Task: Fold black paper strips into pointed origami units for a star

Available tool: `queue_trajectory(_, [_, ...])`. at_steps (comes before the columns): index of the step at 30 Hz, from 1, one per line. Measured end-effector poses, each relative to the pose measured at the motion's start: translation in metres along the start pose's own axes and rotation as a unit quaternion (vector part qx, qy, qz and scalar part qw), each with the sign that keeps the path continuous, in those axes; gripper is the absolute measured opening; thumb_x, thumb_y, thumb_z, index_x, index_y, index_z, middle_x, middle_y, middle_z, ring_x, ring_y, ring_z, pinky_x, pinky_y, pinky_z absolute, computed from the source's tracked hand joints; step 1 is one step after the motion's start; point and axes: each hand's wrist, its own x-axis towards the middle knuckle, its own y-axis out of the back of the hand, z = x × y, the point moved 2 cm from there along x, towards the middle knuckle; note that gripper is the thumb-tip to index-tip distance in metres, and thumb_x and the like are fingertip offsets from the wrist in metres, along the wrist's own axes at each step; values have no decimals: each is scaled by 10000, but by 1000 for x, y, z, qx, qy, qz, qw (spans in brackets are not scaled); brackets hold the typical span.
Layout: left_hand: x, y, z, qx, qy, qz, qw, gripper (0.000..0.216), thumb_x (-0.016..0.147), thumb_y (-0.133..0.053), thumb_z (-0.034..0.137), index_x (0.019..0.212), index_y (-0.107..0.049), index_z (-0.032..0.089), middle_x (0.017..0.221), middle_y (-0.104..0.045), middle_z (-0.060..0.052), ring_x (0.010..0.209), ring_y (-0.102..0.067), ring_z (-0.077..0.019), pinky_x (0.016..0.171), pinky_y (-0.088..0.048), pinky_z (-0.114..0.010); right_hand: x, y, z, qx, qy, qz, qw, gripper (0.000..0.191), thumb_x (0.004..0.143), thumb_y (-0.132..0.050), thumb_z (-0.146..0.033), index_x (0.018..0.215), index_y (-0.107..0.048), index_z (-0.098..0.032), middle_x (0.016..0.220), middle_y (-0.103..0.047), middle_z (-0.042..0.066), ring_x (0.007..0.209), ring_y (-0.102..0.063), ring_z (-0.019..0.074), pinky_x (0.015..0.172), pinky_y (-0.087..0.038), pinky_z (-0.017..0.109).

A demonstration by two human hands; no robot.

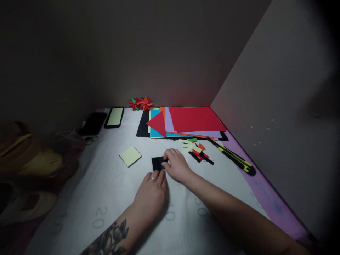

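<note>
A small piece of black paper (157, 163) lies on the white sheet in front of me, showing a faint crease. My left hand (153, 187), with a ring on one finger, presses its closed fingertips on the paper's near edge. Curled over the right side of the same paper is my right hand (175, 164), its thumb and fingers drawn together there and covering that edge. To the left lies a pale yellow paper square (130, 156), touched by neither hand. Paper scraps (196, 149) in several colours are scattered beyond my right hand.
Coloured paper sheets (196, 119) are stacked at the back, with a red triangle (158, 124) on top. A yellow-black box cutter (236, 160) lies at right. Two paper stars (140, 103) sit by the wall. A phone-like object (114, 117) and a dark object (94, 123) lie back left.
</note>
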Motion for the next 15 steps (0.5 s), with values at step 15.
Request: queue_trajectory(15, [-4,0,12,4,23,4,1000,245,880,-488,195,1067,-590,74,1300,-537,-265,989,-624,-324,739,-509,-438,-2,-2,10,54,8,21,998,158,786,-549,-104,903,-507,-202,821,-569,17,828,-497,197,750,-384,312])
